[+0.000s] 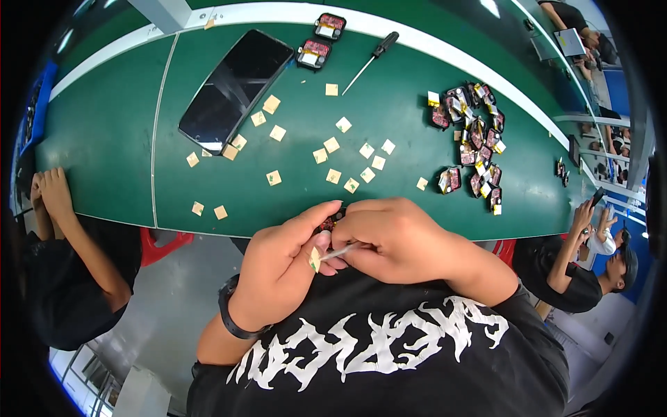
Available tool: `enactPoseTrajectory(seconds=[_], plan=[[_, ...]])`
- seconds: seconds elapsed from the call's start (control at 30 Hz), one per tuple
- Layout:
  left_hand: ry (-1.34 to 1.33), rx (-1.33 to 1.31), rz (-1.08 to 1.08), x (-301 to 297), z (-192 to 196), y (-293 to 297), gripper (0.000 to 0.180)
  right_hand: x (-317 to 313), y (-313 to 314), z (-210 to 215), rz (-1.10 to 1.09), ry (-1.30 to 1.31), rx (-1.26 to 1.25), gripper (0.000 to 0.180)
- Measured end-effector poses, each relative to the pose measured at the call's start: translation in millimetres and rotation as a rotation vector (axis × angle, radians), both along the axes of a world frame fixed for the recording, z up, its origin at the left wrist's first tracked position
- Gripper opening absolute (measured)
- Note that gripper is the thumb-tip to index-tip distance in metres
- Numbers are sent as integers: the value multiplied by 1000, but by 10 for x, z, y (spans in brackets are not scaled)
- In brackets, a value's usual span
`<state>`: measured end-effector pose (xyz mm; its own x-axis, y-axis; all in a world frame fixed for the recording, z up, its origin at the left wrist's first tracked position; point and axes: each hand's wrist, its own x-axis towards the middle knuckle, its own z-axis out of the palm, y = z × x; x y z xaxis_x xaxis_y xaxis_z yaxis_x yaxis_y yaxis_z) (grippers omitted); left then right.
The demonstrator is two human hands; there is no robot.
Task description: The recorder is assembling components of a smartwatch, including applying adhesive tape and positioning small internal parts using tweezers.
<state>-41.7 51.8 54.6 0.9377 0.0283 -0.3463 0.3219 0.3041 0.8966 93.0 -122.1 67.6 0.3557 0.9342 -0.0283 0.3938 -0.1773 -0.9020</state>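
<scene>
**Two hands working a small part at the table's near edge**

The long green-topped work table (104, 139) is filling the view from nine to three o'clock. A dark glossy rectangular panel (235, 89) is lying at eleven o'clock. At six o'clock, the left hand (281, 267) is pinching a small pale square sticker (315, 259), while the right hand (396, 240) is gripping thin silver metal tweezers (338, 253) beside a small red-and-black component (329, 222), mostly hidden between the fingers.

Two hands, left (281, 267) and right (396, 240). One phone (235, 90), one screwdriver (369, 59), two red modules (322, 40) apart near it. About twenty small tan squares (332, 144) lie scattered. The red parts in the heap (476, 135) are too tangled to count.
</scene>
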Motion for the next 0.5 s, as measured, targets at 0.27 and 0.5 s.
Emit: enactPoseTrajectory(seconds=[0.27, 0.5], plan=[[3, 123, 139, -25, 15, 276, 42, 209, 181, 129, 14, 46, -80, 28], [90, 685, 791, -300, -63, 1755, 37, 1232, -427, 271, -510, -781, -351, 58]])
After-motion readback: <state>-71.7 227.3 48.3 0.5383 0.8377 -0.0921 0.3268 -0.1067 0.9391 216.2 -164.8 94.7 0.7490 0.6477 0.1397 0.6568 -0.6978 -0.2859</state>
